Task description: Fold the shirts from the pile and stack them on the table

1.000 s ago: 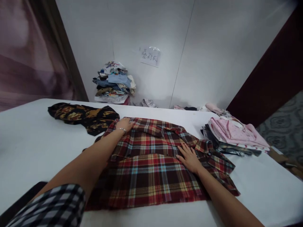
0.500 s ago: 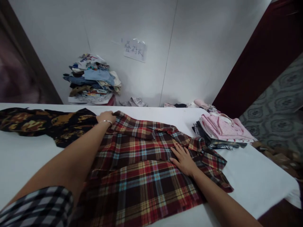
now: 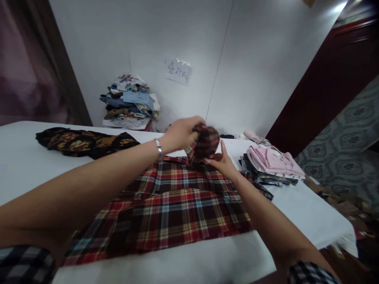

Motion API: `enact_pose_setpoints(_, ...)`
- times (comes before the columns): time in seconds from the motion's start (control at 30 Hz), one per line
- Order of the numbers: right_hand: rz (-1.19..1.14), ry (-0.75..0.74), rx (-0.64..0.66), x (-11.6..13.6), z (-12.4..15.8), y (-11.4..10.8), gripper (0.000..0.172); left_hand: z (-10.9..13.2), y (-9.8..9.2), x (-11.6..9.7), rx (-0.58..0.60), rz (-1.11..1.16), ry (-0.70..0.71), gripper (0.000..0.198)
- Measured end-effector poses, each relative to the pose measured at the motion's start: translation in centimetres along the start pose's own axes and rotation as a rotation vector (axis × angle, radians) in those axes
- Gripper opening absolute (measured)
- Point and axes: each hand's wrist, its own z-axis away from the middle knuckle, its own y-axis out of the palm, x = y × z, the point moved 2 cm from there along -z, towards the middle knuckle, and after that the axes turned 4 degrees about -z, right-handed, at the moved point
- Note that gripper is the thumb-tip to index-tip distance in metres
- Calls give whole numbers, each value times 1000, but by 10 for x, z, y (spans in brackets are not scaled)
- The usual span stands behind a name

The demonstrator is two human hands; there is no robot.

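Observation:
A red, brown and yellow plaid shirt [image 3: 177, 209] lies spread on the white table, its near edge slanting across the front. My left hand [image 3: 185, 132] is closed on a folded-over part of the shirt and holds it raised above the rest; motion blurs this lifted cloth. Just right of it, my right hand [image 3: 223, 161] is at the shirt's upper edge, thumb and forefinger spread apart, thumb tip touching the cloth. Its other fingers are mostly hidden.
A black and brown patterned garment [image 3: 85, 144] lies at the left. Folded clothes topped by a pink one [image 3: 272, 159] are stacked at the right. A tall clothes pile [image 3: 130, 104] stands at the back by the wall, below a handwritten paper sign [image 3: 179, 71].
My left hand has moved right and up, carrying the shirt's far-left part across. My right hand has shifted from lying flat on the shirt to its upper edge. The view has turned slightly.

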Motion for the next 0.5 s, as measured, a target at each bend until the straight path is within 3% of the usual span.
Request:
enact_pose_setpoints(0.1, -126, 5, 37, 37, -31, 17, 56, 14, 13, -21, 184, 144, 133, 43)
enact_pose_setpoints(0.17, -222, 22, -37, 49, -46, 12, 24, 22, 20, -4, 226, 246, 107, 49)
enact_pose_setpoints(0.2, -290, 33, -92, 52, -51, 4, 16, 27, 24, 15, 244, 235, 37, 54)
enact_pose_setpoints(0.23, -364, 47, -143, 55, -56, -7, 13, 34, 28, 37, 255, 196, -53, 60)
enact_pose_setpoints(0.3, -482, 71, -193, 57, -61, -32, 12, 54, 41, 90, 356, -89, -290, 62)
enact_pose_setpoints(0.37, -533, 55, -212, 60, -63, -57, 13, 79, 57, 135, 411, -203, -380, 65)
enact_pose_setpoints(0.43, -551, 28, -247, 63, -63, -77, 16, 103, 74, 168, 447, -286, -428, 62)
enact_pose_setpoints(0.5, -578, 12, -301, 67, -62, -92, 20, 121, 88, 186, 457, -358, -459, 56)
